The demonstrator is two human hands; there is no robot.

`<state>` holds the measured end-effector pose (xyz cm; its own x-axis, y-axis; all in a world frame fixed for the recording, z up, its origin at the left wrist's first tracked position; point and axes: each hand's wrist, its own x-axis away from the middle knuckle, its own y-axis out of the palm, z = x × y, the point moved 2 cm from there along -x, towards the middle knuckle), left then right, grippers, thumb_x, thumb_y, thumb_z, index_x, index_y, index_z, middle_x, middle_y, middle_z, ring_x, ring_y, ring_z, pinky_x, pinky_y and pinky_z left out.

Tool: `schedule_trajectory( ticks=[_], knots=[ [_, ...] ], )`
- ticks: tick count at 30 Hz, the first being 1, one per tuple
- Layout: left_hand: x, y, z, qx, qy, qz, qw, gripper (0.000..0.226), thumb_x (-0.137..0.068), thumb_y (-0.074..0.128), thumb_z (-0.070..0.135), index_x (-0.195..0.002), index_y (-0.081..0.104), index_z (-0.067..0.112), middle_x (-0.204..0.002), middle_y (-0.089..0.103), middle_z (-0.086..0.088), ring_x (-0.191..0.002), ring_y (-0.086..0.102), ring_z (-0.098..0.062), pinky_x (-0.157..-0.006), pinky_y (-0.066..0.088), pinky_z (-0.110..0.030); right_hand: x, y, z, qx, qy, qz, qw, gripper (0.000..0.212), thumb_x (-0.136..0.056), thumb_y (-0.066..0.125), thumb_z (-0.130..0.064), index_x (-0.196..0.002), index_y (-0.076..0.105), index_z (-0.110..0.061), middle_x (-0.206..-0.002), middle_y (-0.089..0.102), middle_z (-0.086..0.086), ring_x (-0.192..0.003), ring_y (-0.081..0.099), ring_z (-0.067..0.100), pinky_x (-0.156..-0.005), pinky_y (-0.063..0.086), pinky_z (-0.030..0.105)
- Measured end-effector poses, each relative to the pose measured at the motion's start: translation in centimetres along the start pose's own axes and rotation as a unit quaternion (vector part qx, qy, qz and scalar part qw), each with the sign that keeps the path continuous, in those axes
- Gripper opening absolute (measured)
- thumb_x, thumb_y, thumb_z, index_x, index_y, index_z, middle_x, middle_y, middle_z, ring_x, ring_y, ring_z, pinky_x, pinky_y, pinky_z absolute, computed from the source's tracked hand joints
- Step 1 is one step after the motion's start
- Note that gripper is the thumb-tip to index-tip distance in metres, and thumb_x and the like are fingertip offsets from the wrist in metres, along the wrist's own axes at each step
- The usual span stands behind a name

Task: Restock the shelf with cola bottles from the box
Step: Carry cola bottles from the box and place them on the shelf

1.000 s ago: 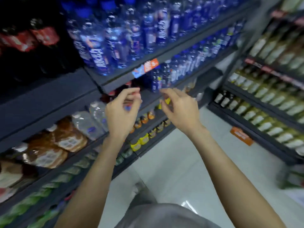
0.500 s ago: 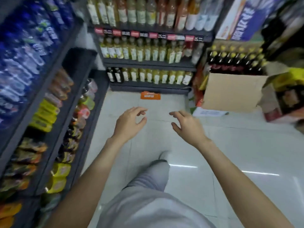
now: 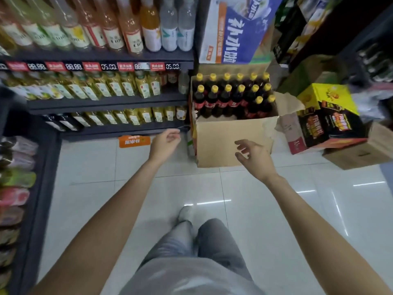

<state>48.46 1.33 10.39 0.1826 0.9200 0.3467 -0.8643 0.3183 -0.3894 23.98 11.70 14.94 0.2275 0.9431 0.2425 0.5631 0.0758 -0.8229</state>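
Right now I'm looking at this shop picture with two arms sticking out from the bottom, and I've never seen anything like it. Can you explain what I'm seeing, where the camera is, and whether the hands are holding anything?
There is no machine here. The picture comes from a wide-angle camera worn on a person's head, looking forward and down, so the two bare arms are the wearer's own. The left hand and right hand reach forward with loosely spread fingers and hold nothing. Ahead of them, on the tiled floor, stands an open cardboard box filled with upright cola bottles with yellow caps. To the left are dark shelves stocked with pale yellow drink bottles. To the right lies a yellow and black carton resting on other boxes. The wearer's grey trousers and one shoe show at the bottom.
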Motion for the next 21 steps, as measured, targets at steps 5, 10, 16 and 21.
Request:
schedule_trajectory(
  ticks=[5,10,16,21],
  knots=[
    [-7.4,4.7,2.4,-0.009,-0.022,0.03,0.999,0.03,-0.09,0.061,0.011,-0.119,0.06,0.011,-0.112,0.065,-0.004,-0.103,0.061,-0.017,-0.092,0.045,-0.026,-10.5,-1.2,3.8,-0.042,0.033,-0.001,0.999,0.036,-0.088,0.063,-0.019,-0.123,0.057,-0.015,-0.114,0.063,-0.003,-0.093,0.061,0.014,-0.074,0.042,0.014],
    [-14.7,8.5,3.4,-0.065,-0.032,0.068,0.995,0.039,-0.088,0.065,0.016,-0.126,0.057,0.009,-0.116,0.062,-0.002,-0.103,0.056,-0.012,-0.089,0.042,-0.025,-22.5,1.4,6.7,-0.07,-0.004,-0.057,0.996,0.049,-0.084,0.065,-0.012,-0.131,0.051,-0.008,-0.128,0.057,0.007,-0.109,0.058,0.024,-0.092,0.048,0.036],
    [-23.9,12.4,1.8,-0.129,-0.043,0.114,0.984,0.047,-0.083,0.069,0.017,-0.128,0.054,0.008,-0.125,0.058,-0.01,-0.115,0.053,-0.023,-0.094,0.042,-0.03,-32.6,5.2,7.7,-0.081,-0.041,-0.089,0.992,0.063,-0.086,0.065,-0.016,-0.141,0.036,-0.01,-0.141,0.045,0.011,-0.126,0.049,0.026,-0.101,0.044,0.039],
    [-29.5,14.6,-0.6,-0.219,-0.023,0.131,0.967,0.061,-0.076,0.075,0.021,-0.13,0.051,0.008,-0.131,0.055,-0.01,-0.125,0.043,-0.031,-0.102,0.033,-0.032,-36.7,8.9,8.0,0.012,-0.076,-0.117,0.99,0.074,-0.086,0.064,-0.016,-0.147,0.022,-0.015,-0.152,0.028,0.003,-0.128,0.045,0.028,-0.089,0.047,0.043]
  ],
)
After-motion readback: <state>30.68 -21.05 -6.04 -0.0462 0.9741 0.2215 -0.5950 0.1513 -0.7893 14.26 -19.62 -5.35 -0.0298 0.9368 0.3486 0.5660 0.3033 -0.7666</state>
